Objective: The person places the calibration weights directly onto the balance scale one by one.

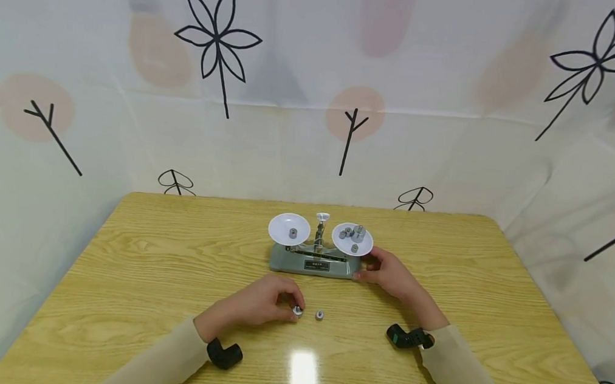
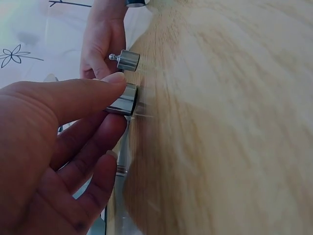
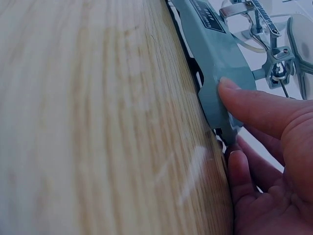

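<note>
On the tabletop [image 1: 170,259] stands a scale [image 1: 290,265], set back, I'd guess, to leave working room in front. The right grip [image 1: 390,277] is clamped on its base [image 3: 220,58] at the right end, likely steadying it. The left grip [image 1: 262,301] pinches a held weight [image 1: 297,311]; whether it's lifted, I can't tell. The left pan [image 1: 279,225] carries a lone weight [image 1: 293,233], the right pan [image 1: 339,244] several weights [image 1: 359,234]. A loose weight [image 1: 320,316] stands upright, handy for the left grip.
</note>
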`<action>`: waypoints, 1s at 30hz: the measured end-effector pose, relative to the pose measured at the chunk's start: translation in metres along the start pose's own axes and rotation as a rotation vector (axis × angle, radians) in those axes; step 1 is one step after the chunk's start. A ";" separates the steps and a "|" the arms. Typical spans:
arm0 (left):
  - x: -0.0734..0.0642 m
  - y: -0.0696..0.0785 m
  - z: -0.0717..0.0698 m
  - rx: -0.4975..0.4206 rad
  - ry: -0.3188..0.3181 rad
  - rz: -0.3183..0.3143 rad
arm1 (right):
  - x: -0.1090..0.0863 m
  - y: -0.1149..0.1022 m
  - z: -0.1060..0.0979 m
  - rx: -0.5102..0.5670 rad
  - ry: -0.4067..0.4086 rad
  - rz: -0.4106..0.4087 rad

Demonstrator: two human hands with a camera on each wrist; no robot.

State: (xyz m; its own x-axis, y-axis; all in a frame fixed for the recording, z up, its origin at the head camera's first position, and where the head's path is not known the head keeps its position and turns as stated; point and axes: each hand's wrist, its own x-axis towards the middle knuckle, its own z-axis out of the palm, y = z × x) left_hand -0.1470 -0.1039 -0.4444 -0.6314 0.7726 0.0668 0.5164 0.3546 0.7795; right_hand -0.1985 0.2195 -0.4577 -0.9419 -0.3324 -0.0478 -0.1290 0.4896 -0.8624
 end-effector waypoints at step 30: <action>-0.007 0.009 -0.022 0.053 0.115 -0.072 | -0.001 0.003 0.000 0.007 0.010 -0.032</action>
State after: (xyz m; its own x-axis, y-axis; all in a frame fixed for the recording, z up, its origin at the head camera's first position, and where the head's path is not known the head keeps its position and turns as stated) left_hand -0.1512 -0.1181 -0.4243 -0.7288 0.6794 0.0851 0.4947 0.4367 0.7514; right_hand -0.1984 0.2214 -0.4600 -0.9402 -0.3402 -0.0151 -0.1571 0.4728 -0.8670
